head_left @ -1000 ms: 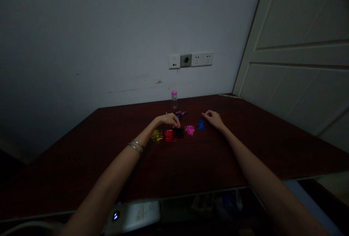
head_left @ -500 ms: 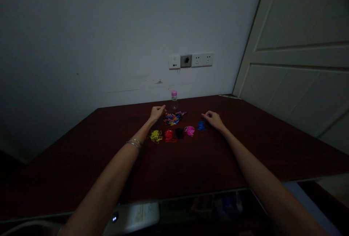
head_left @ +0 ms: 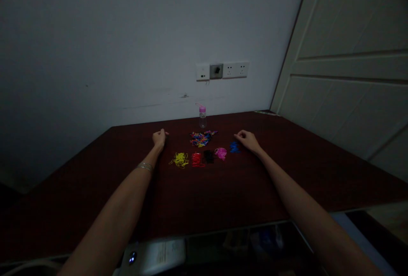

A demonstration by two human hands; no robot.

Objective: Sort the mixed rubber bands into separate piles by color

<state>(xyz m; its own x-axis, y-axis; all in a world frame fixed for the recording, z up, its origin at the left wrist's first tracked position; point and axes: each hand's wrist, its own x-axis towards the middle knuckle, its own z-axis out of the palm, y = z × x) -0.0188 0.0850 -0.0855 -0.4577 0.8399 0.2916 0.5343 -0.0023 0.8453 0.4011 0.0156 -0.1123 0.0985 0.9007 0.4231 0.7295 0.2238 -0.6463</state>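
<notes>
My left hand rests on the table to the left of a mixed heap of colourful rubber bands, apart from it. Its fingers are curled closed, and whatever may be in them is too small to make out. My right hand lies beside the blue rubber bands, thumb and fingertips together; nothing in them can be told. In a row in front of the heap are yellow rubber bands, red rubber bands, black rubber bands and pink rubber bands.
Behind the heap stands a clear bottle with a pink cap, near the wall. Wall sockets are above it. A pale device with a lit display sits below the front edge of the dark red table.
My left hand has moved left, away from the mixed heap, and its fingers are now curled in. My right hand has stayed by the blue rubber bands.
</notes>
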